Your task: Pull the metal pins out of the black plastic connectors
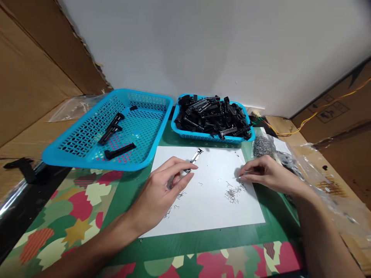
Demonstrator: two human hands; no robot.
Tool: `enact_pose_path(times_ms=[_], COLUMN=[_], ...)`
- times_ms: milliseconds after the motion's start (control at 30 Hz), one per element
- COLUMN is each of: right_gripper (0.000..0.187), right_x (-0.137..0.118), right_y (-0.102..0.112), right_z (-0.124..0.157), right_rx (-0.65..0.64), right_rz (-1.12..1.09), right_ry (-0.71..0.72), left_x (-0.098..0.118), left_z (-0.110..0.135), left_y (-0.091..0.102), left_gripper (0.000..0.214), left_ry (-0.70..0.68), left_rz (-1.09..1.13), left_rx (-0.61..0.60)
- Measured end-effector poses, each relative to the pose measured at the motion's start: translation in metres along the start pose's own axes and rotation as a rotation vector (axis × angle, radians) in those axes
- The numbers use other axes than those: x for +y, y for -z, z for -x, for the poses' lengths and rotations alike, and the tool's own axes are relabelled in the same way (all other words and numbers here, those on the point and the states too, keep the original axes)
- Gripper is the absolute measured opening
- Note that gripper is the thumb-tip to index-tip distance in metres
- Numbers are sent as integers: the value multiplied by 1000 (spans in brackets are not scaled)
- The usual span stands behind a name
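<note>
Blue basket (95,165): few black parts (120,150); smaller basket (188,134): heap (213,116); left hand (160,187): part (196,155).

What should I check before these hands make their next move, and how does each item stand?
1. Black part gripped by the left hand: ok, between thumb and fingers.
2. Right hand near the metal pieces: ok, fingertips by the pile's edge.
3. Small piece pinched in the right fingertips: cannot tell.
4. Metal pieces all in one pile: not ok, some lie beside the left hand.
5. White paper lying flat: ok.
</note>
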State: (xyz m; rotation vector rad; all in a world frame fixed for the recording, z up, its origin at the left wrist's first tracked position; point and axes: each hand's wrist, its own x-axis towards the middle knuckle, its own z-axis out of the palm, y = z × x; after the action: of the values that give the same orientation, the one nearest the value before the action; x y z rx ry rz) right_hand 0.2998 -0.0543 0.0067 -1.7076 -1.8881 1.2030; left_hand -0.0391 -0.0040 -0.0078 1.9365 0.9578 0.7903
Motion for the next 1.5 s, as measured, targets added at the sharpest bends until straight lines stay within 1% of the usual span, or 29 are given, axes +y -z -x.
enact_pose_path(times_ms=[200, 333, 433, 500, 600, 667, 767, 800, 867, 1000, 1133, 1233, 1300, 1367, 1433, 1500], right_gripper=[23, 18, 19, 24, 31, 27, 14, 12, 11, 12, 10, 13, 15, 18, 21, 20], right_x=[-17, -32, -43, -49, -51, -48, -38, -36, -32, -31, -32, -35, -37, -39, -41, -45], right_y=[-20, -34, -43, -47, -46, -40, -27, -24, -21, -26, -30, -29, -28, -30, -36, -46], right_z=[-8, -13, -16, -16, -16, -13, -9, -8, -6, -7, -9, -7, -5, -4, -4, -5], right_rx=[45, 72, 61, 39, 29, 82, 166, 164, 120, 49, 25, 18, 32, 72, 130, 186], right_rz=[-10, -1, 44, 77, 79, 45, 45, 59, 88, 113, 104, 43, -29, -108, -180, -234], right_ry=[57, 154, 224, 278, 324, 294, 193, 165, 134, 123, 113, 101, 128, 176, 239, 327], left_x=[-3, -2, -1, -1, 0, 1, 1, 1, 1, 0, 0, 0, 1, 3, 6, 10], left_z=[-1, 0, 1, 2, 2, 2, 2, 2, 2, 3, 3, 3, 3, 3, 4, 5], left_y=[-1, -2, -2, -2, -2, -1, -1, -1, -1, -2, -1, -1, -2, -2, -2, -2], left_gripper=[20, 20, 20, 20, 20, 20, 21, 20, 20, 20, 20, 20, 20, 20, 20, 21], left_ry=[-16, -22, -23, -27, -24, -18, -21, -25, -33, -36, -41, -45, -44, -37, -26, -9], left_rz=[-58, -54, -40, -38, -46, -47, -42, -42, -42, -41, -49, -50, -45, -27, 0, 35], left_rx=[-45, -44, -52, -54, -55, -55, -54, -58, -62, -64, -72, -76, -75, -76, -90, -134])
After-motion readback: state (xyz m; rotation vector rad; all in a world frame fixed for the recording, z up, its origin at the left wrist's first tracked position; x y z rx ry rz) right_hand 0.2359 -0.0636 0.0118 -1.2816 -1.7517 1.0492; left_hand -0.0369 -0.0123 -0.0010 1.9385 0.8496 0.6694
